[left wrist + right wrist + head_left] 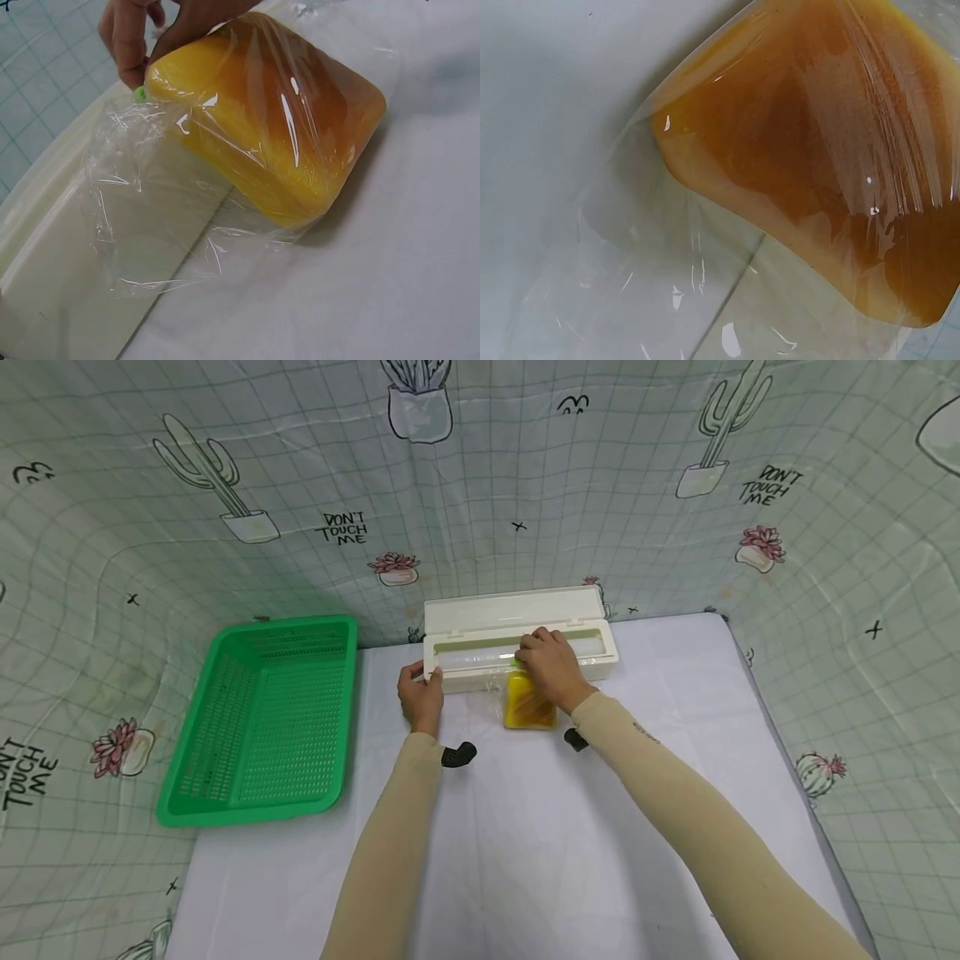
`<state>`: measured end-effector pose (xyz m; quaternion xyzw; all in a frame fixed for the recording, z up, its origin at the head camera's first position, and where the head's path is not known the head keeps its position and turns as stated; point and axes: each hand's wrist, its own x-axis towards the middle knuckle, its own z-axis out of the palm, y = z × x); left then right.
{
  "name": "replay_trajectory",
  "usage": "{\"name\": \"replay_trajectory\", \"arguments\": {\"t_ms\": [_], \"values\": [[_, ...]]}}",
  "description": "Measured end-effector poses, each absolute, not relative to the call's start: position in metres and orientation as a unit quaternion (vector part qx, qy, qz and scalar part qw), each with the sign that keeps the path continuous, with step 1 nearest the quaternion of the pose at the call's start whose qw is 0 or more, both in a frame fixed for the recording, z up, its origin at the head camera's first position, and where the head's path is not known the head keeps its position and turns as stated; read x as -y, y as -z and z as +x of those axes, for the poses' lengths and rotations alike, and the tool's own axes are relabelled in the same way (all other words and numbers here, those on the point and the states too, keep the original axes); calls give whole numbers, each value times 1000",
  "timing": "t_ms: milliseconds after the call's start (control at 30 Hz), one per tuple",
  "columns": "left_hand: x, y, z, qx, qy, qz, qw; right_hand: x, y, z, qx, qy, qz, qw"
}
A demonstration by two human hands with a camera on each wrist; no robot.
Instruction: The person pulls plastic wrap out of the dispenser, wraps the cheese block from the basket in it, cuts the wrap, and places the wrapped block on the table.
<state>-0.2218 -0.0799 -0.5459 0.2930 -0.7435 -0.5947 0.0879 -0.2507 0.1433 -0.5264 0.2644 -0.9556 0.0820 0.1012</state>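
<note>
Yellow slab (270, 112) in crinkled film (139, 206)

Beige-sleeved left arm (386, 847) extended forward; bare left hand (422, 700) at end, thumb (436, 677) apart from bent fingers. Beige-sleeved right arm (690, 818) angled inward; bare right hand (553, 670) back-up, fingers (131, 45) curled downward, pinching.

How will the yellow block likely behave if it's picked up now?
The yellow block may feel slippery, since glossy film covers its surface. The film will probably flop or cling, as its loose, wrinkled part spreads past the block toward the box. Rolling seems unlikely, given the block's squarish outline.
</note>
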Motion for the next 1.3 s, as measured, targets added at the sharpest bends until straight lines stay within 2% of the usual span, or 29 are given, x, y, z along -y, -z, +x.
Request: {"name": "replay_trajectory", "arguments": {"t_ms": [367, 700, 1300], "values": [[76, 544, -222, 741, 598, 291, 90, -163, 529, -248, 955, -74, 262, 118], [89, 545, -220, 748, 583, 296, 113, -207, 535, -249, 959, -91, 231, 134], [78, 548, -221, 748, 589, 293, 88, -237, 535, -244, 959, -71, 233, 145]]}}
